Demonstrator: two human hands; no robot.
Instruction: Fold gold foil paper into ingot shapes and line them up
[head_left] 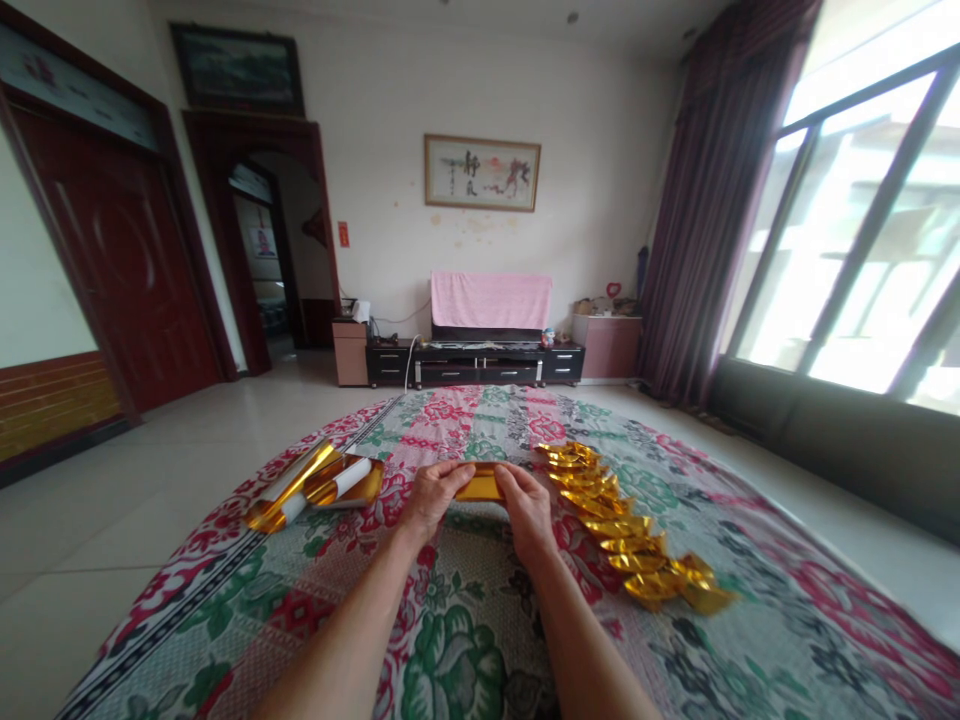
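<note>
A small folded piece of gold foil paper [480, 484] is stretched between my two hands, above the flowered cloth [454, 655]. My left hand [437, 497] pinches its left end with thumb and fingers, and my right hand [526, 503] pinches the right end. To the right of my right hand, several folded gold foil shapes [616, 528] form a slanting row on the cloth. Left of my left hand lie loose, curled gold sheets [300, 484] with white backs.
The cloth covers a round surface. Beyond it stand a black low cabinet [478, 372] and a pink towel [491, 300] draped over something. A red door [124, 245] is at the left; purple curtains [705, 220] and a window are at the right.
</note>
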